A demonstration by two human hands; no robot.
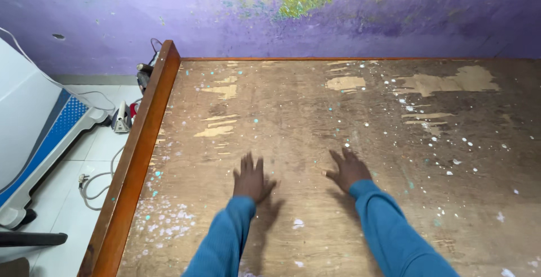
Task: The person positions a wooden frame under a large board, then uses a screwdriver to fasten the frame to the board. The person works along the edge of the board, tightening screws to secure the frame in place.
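A wide plywood board (349,119) fills most of the view, worn brown with pale peeled patches and specks of white and turquoise paint. Its long axis runs left to right, and its far edge lies against the purple wall (112,12). A raised wooden side rail (141,142) bounds the board's left edge, running from the near left corner away toward the wall. To the right and toward the viewer the board runs out of view, so those edges cannot be seen.

The left hand (251,178) lies flat on the board, fingers spread and pointing toward the wall, its grip open and holding nothing. The right hand (349,170) rests palm down just right of it, fingers fanned and angled up and left, also holding nothing. Both arms wear blue sleeves (389,232). The two hands sit near each other in the lower middle, with bare board all round them.

Beyond the rail, on the white tiled floor (67,198), a clothes iron (121,118) stands near a looped white cord (93,187), beside a white and blue appliance (34,125)
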